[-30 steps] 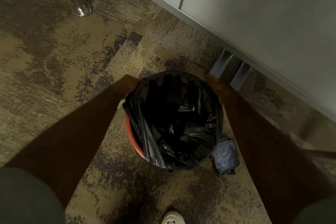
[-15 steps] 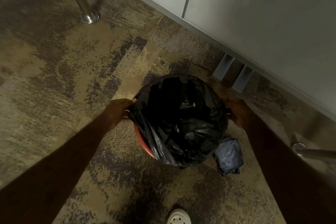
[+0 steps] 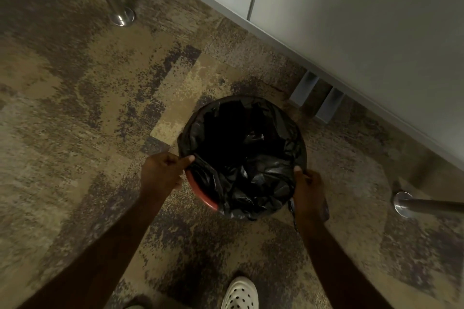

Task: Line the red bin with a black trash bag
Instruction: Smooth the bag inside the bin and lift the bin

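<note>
A round red bin stands on the carpet, and only a strip of its near-left rim shows. A black trash bag sits inside it, folded over the far and side rim, its bottom crumpled in the dark. My left hand pinches the bag's edge at the bin's left side. My right hand grips the bag's edge at the near-right rim.
A grey cabinet front runs along the right, with two grey brackets at its base. Chrome legs stand at top left and at right. My white perforated shoe is at the bottom.
Both hands have slid from the bin's far rim round to its near sides, still on the bag's edge. The dark blue bundle beside the bin is now hidden behind my right hand.
</note>
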